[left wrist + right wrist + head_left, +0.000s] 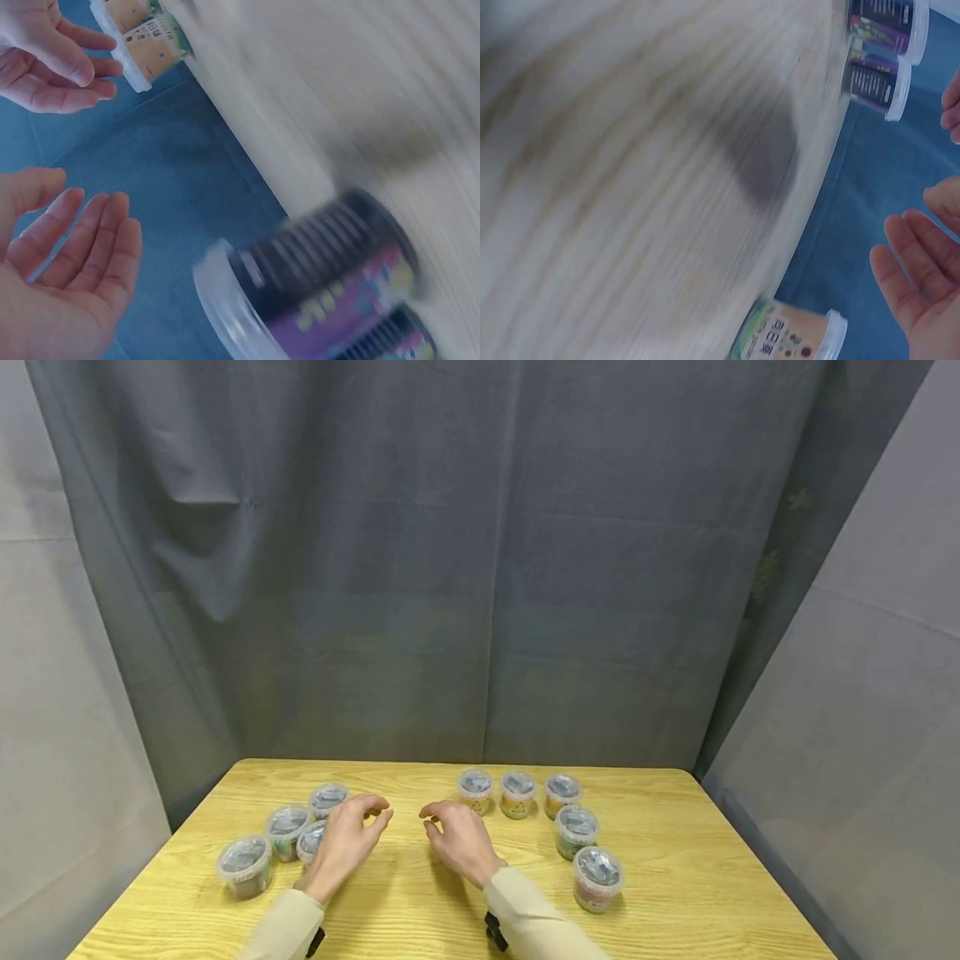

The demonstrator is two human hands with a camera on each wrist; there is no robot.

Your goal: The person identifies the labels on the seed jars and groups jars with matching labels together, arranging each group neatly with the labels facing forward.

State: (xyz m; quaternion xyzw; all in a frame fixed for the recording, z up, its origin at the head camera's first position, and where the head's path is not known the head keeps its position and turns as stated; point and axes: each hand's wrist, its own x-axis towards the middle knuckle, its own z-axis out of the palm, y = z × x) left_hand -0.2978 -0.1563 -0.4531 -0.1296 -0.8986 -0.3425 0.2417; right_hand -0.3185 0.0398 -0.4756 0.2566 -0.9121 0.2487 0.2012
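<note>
Both hands hover above the middle of the table with relaxed, slightly bent fingers and nothing between them. My left hand [347, 839] is beside the left group of lidded plastic tubs, nearest a tub [311, 838] that its wrist partly hides. In the left wrist view, a tub [330, 277] with a black and purple label stands near that hand [79, 277]. Facing it across a gap is my right hand [461, 841], just in front of a tub with an orange-yellow label [475, 790]. The right wrist view shows the right hand [922, 281] palm visible, touching no tub.
More tubs stand at left, one at the back [327, 797] and one nearest the front [245, 866]. On the right, several tubs curve from the back [517, 794] toward a front one [597, 878]. A grey curtain [480, 568] hangs behind the wooden table [690, 860].
</note>
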